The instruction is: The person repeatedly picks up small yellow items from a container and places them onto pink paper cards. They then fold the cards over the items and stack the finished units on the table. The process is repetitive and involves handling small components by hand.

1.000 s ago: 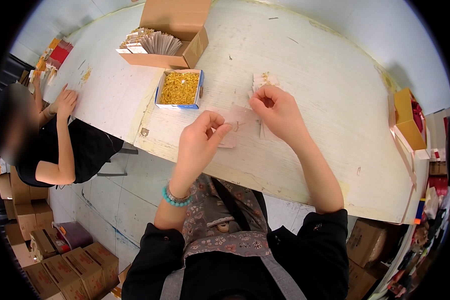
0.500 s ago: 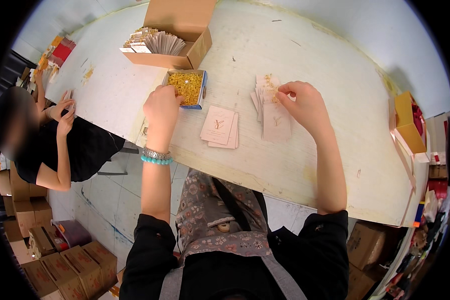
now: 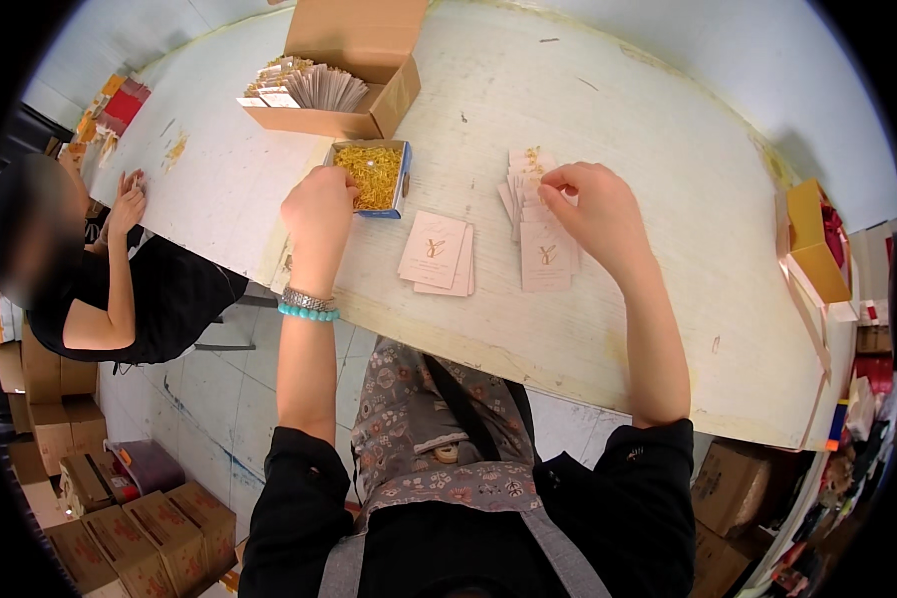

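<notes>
Left hand (image 3: pixel 317 211), palm down with bent fingers, at the near left corner of a shallow blue-and-white box (image 3: pixel 406 177) filled with gold-coloured wire fasteners (image 3: pixel 375 173); whether its fingertips pinch a fastener cannot be told. Right hand (image 3: pixel 598 214), thumb and forefinger curved toward each other, over an overlapping row of pale pink printed cards (image 3: pixel 546 264) with gold fasteners at its far end; whether anything lies between those fingertips cannot be told. Between the hands, a small pile of similar cards (image 3: pixel 434 249) lies on the white table (image 3: pixel 668 299). Beyond the shallow box, an open cardboard carton (image 3: pixel 397 100) holds tightly packed upright cards (image 3: pixel 324 88).
</notes>
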A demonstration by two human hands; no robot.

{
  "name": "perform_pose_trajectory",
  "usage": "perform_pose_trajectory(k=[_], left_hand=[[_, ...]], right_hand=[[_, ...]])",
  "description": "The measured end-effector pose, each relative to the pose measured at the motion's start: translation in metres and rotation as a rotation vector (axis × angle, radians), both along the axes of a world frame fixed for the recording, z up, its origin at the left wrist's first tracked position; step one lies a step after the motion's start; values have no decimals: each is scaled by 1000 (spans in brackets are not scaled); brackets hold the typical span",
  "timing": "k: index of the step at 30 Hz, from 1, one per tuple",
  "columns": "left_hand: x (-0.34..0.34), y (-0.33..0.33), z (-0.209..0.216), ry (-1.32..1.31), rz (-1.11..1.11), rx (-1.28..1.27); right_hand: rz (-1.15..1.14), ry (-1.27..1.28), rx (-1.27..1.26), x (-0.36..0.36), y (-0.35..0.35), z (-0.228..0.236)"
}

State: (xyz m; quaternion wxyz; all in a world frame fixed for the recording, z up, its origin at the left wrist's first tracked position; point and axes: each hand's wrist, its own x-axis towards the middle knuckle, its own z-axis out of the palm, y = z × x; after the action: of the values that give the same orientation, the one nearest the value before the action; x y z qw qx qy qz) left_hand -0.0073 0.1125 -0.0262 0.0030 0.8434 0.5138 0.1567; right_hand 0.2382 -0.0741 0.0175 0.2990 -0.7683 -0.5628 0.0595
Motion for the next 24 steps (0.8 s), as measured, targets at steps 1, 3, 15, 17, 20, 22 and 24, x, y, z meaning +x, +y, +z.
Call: perform_pose_trajectory(k=[1, 3, 15, 17, 20, 22, 24], left_hand=[[-1, 2, -1, -5, -8, 3], [-1, 0, -1, -72, 28, 37], [-7, -12, -2, -394, 18, 84], [-7, -12, -2, -448, 11, 29], [-6, -9, -5, -530, 7, 34], [-8, -8, -9, -624, -40, 21], [-6, -15, -6, -743, -49, -32]], right_hand=[[5, 5, -3, -1, 1, 0], [8, -1, 0, -2, 1, -2], [51, -30, -91, -12, 3, -2], [68, -58, -86, -13, 3, -2], [69, -67, -106, -14, 3, -3], [78, -76, -96, -15, 4, -4], [95, -65, -30, -18, 5, -9]])
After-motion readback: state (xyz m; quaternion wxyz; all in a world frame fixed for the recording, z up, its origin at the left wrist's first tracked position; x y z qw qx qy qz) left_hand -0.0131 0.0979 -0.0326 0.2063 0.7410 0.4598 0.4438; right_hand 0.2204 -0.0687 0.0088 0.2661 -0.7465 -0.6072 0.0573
